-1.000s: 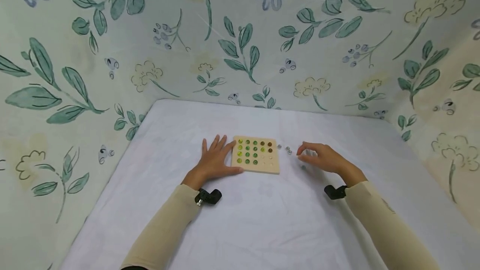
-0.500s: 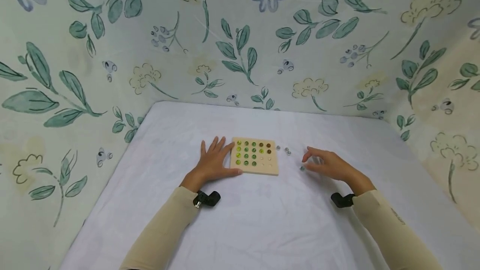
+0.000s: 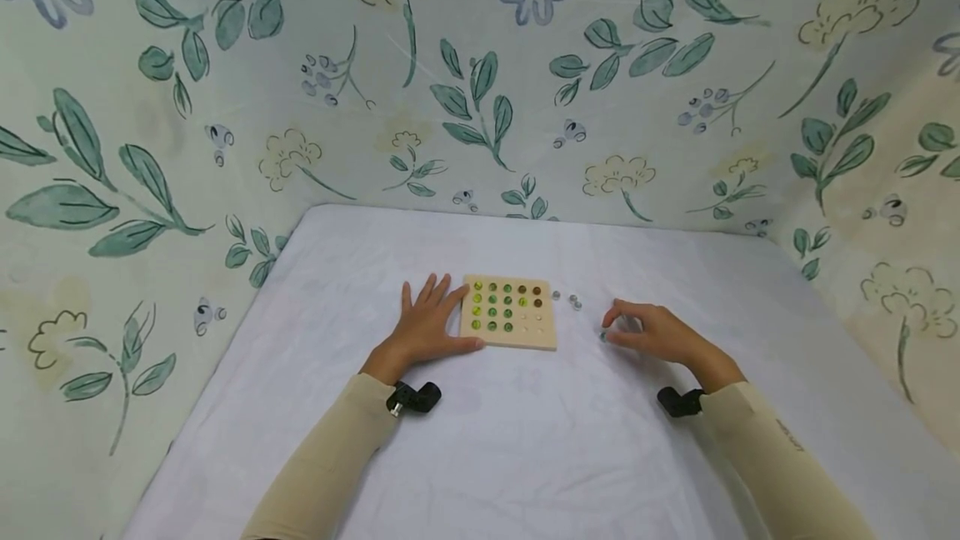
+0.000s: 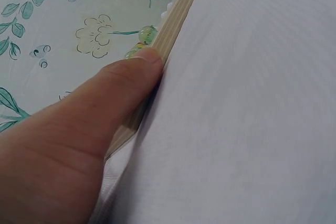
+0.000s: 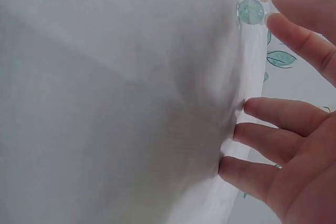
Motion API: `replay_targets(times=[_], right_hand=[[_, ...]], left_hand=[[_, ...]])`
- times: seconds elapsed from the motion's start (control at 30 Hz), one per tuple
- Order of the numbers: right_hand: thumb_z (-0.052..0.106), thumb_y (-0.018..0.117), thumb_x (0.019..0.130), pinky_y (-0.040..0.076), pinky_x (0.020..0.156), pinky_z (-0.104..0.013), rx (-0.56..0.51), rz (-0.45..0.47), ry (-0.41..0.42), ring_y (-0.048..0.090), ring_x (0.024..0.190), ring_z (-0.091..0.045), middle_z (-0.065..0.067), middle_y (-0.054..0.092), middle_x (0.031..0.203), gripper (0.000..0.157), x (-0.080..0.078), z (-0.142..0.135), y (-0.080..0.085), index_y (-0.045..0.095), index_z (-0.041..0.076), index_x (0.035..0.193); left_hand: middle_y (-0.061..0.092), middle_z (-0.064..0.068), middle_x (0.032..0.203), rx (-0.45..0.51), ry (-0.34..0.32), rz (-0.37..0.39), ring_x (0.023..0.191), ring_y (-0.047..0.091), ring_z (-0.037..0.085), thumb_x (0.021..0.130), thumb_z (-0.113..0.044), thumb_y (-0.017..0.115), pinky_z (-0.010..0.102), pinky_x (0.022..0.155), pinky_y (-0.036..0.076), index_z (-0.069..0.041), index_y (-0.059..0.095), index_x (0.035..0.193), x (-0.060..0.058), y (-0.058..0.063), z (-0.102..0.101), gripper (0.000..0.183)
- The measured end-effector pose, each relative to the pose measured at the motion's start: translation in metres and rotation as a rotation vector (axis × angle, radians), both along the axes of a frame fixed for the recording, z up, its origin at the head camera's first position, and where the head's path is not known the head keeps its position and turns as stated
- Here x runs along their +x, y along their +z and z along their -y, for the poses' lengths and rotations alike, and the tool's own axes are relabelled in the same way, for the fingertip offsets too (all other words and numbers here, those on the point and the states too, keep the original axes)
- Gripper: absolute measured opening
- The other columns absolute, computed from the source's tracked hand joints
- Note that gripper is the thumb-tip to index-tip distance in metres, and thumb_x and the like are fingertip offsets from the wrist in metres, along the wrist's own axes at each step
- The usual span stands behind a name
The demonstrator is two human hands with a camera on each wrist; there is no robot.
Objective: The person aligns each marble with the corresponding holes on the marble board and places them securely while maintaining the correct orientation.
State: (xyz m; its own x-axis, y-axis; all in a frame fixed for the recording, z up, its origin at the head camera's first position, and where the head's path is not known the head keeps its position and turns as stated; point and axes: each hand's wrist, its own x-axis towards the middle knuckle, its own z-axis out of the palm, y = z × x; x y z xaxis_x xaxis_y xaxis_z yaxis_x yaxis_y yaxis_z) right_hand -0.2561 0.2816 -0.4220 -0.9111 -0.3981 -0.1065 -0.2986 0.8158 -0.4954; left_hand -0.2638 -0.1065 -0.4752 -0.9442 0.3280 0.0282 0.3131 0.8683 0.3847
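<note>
A square wooden board (image 3: 544, 340) with rows of round hollows lies on the white cloth, several green, yellow-green and brown glass marbles (image 3: 492, 312) seated in it. My left hand (image 3: 424, 330) spreads its fingers at the board's left side; in the left wrist view its thumb (image 4: 126, 80) presses the near edge. To the right of the board, my right hand (image 3: 660, 335) is low over the cloth. Its thumb and index fingertips are right at a pale teal marble (image 5: 251, 11), which shows just beyond them. The other three fingertips (image 5: 231, 166) rest on the cloth.
Several loose clear marbles (image 3: 574, 301) lie between the board and my right hand, near the board's upper right corner. White cloth (image 3: 525, 440) covers the table, and a floral backdrop (image 3: 480, 107) rises behind it and at both sides.
My right hand has moved right and toward me, away from the loose marbles near the board, and its thumb and index finger have closed in at the teal marble. My left hand stays at the board.
</note>
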Motion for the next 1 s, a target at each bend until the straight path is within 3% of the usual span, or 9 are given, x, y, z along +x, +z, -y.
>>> replay_targets(times=[0.27,0.57,0.77,1.0], right_hand=[[0.029,0.071,0.089,0.039,0.097,-0.060,0.037,0.022,0.014,0.050,0.108,-0.033,-0.012,0.059,0.120,0.016,-0.0028,0.0022,0.0045,0.064,0.023,0.102],[0.024,0.071,0.088,0.037,0.100,-0.060,0.068,0.043,-0.003,0.049,0.113,-0.034,-0.012,0.059,0.120,0.015,-0.0045,0.0031,0.0027,0.064,0.022,0.101],[0.024,0.071,0.087,0.042,0.091,-0.053,0.102,0.044,-0.014,0.049,0.102,-0.030,-0.008,0.061,0.112,0.014,-0.0075,0.0052,0.0016,0.064,0.021,0.099],[0.025,0.072,0.087,0.042,0.090,-0.051,0.117,0.053,-0.027,0.050,0.103,-0.030,-0.008,0.060,0.111,0.012,-0.0080,0.0056,0.0020,0.065,0.021,0.096]], left_hand=[[0.011,0.009,0.161,-0.012,-0.002,-0.002,0.148,-0.003,0.030,0.071,-0.081,0.057,0.061,0.111,-0.012,-0.027,0.025,0.154,-0.0002,-0.0002,-0.0002,0.104],[0.011,0.008,0.161,-0.019,0.003,0.002,0.148,-0.003,0.029,0.071,-0.079,0.059,0.061,0.111,-0.012,-0.028,0.025,0.154,0.0001,0.0012,-0.0014,0.103],[0.011,0.008,0.161,-0.019,0.006,0.008,0.148,-0.003,0.029,0.071,-0.080,0.058,0.061,0.111,-0.012,-0.028,0.025,0.154,0.0003,0.0024,-0.0012,0.104],[0.011,0.008,0.161,-0.014,0.005,0.008,0.148,-0.002,0.029,0.072,-0.079,0.059,0.060,0.111,-0.012,-0.027,0.025,0.154,0.0014,0.0021,-0.0017,0.103]])
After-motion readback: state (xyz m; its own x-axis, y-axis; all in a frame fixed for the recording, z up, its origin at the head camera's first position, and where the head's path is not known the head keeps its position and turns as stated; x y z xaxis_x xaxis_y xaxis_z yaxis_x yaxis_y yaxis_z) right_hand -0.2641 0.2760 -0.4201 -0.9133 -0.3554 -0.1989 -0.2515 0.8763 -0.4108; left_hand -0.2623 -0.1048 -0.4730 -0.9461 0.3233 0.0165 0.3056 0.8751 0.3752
